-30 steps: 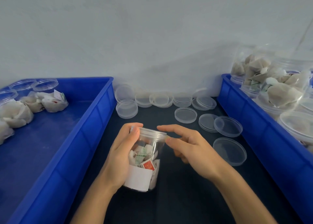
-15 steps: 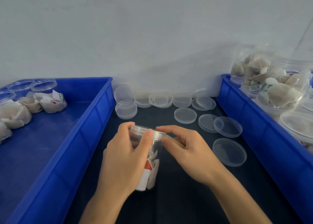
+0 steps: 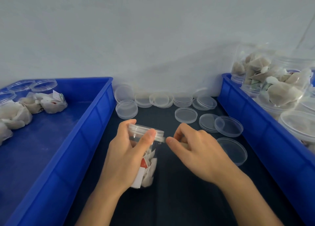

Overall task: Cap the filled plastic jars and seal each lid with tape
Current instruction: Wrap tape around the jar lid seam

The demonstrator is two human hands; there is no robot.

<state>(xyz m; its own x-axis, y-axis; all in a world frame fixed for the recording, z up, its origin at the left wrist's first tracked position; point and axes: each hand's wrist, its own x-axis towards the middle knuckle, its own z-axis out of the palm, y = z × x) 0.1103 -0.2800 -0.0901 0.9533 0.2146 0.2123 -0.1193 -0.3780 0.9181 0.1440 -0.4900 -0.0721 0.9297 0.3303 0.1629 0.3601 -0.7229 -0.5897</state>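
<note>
- Gripping jar (image 3: 146,164) with left hand (image 3: 126,157): light, thin-walled, slippery; holding below lid (image 3: 144,132).
- Pinching clear tape (image 3: 162,139) with right hand (image 3: 196,150) fingertips, beside lid.

Soft, even light is falling across the scene from above, leaving the pale wall (image 3: 153,29) looking flat and faintly blue-grey. A broad, diffuse shadow is spreading over the wall beyond the right hand (image 3: 196,150), up toward the far right corner. The dark mat (image 3: 179,200) beneath both hands is swallowing detail, while faint highlights are glinting on the rim of the jar lid (image 3: 146,132) gripped by the left hand (image 3: 126,159). Wide-angle distortion is bowing the blue trays (image 3: 76,149) outward to either side of the hands. The filled jars (image 3: 272,82) far right of the right hand are blurring and washing out.
</note>
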